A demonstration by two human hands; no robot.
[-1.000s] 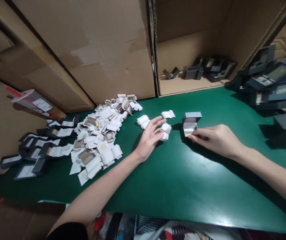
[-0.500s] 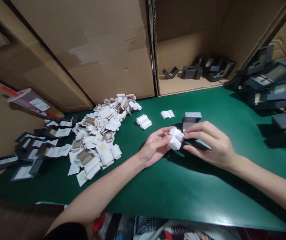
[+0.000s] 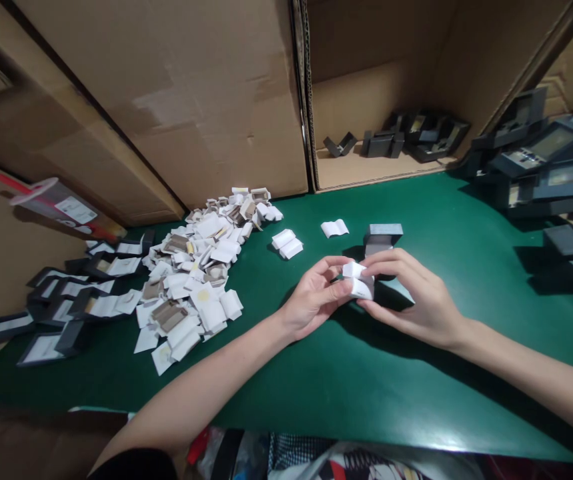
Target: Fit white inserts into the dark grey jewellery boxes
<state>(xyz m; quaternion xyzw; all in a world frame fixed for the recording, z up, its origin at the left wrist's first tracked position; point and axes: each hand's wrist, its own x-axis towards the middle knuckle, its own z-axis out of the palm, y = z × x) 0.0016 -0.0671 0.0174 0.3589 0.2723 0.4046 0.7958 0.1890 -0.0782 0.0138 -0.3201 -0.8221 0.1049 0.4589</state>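
A small white folded box insert (image 3: pixel 361 288) with two rounded halves is held above the green table. My left hand (image 3: pixel 315 297) pinches it from the left between thumb and fingers. From the right, my right hand (image 3: pixel 416 297) grips it too, fingertips on the upper half and thumb under the lower one. Just behind my right fingers stands an open dark grey box (image 3: pixel 384 233), its lower part hidden by the hand. Two similar white inserts (image 3: pixel 287 244) and a curved white piece (image 3: pixel 335 228) lie behind my hands on the table.
A heap of white and brown inserts (image 3: pixel 201 267) covers the table's left, with open dark boxes (image 3: pixel 61 293) beyond it. A plastic cup (image 3: pixel 61 203) leans there. More dark boxes (image 3: pixel 546 167) pile up at the right and inside a cardboard carton (image 3: pixel 356 100).
My right thumb and fingers have closed onto the white insert, which has shifted slightly right. My left hand keeps its hold.
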